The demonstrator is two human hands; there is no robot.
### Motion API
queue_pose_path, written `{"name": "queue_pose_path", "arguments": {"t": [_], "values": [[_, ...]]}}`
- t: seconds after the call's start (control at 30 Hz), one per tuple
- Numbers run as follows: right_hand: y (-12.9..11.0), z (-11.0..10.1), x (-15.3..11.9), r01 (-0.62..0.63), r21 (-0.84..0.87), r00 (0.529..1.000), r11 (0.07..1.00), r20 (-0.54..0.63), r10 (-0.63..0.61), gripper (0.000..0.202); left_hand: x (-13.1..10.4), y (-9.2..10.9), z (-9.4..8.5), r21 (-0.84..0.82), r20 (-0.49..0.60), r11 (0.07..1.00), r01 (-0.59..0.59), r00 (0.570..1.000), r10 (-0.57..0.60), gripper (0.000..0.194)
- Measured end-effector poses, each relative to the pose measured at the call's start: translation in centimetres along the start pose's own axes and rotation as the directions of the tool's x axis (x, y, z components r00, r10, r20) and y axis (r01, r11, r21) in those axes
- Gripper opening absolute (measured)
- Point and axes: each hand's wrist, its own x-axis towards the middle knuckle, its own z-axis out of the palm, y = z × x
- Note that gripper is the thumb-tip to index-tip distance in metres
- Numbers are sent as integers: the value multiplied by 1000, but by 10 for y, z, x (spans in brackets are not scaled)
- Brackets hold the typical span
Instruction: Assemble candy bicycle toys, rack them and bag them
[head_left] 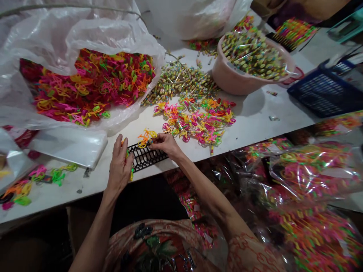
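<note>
My right hand (167, 146) pinches a small yellow and orange plastic toy bicycle (145, 138) over a black slotted rack (147, 158) at the table's front edge. Against the rack's left end lies my left hand (120, 166), its fingers stretched out. Yellow and green bits show along that hand's edge, mostly hidden by it. Just beyond the right hand spreads a pile of bright toy bicycles (198, 121), some joined to short patterned tubes. Behind it is a heap of short patterned tubes (184, 81).
At the back left, a large plastic bag (119, 34) holds many loose toys. A pink basin (238, 81) full of tubes and a blue basket (320, 90) stand right. Clear bags (68, 145) lie left. Filled bags (317, 170) are piled below the table at right.
</note>
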Motion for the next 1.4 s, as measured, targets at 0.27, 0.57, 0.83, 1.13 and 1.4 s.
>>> {"name": "queue_pose_path", "arguments": {"t": [0.27, 0.57, 0.83, 1.13, 1.4], "values": [[7, 35, 4, 62, -173, 998, 983, -18, -66, 10, 0, 1, -1, 29, 27, 999, 22, 999, -22, 52], [0, 59, 13, 246, -634, 968, 733, 195, -156, 8, 0, 0, 0, 22, 33, 1000, 10, 999, -11, 53], [-24, 61, 14, 447, -808, 882, 384, 469, -41, 19, 1, -1, -3, 54, 53, 998, 15, 998, -18, 48], [-70, -4, 92, -112, -976, 983, 184, -136, -123, 31, 3, -3, 4, 12, -8, 1000, 21, 1000, -21, 46], [-46, 0, 54, -104, -932, 933, 347, -212, -291, 28, 4, -3, 4, 41, -6, 999, -2, 1000, 2, 45]]}}
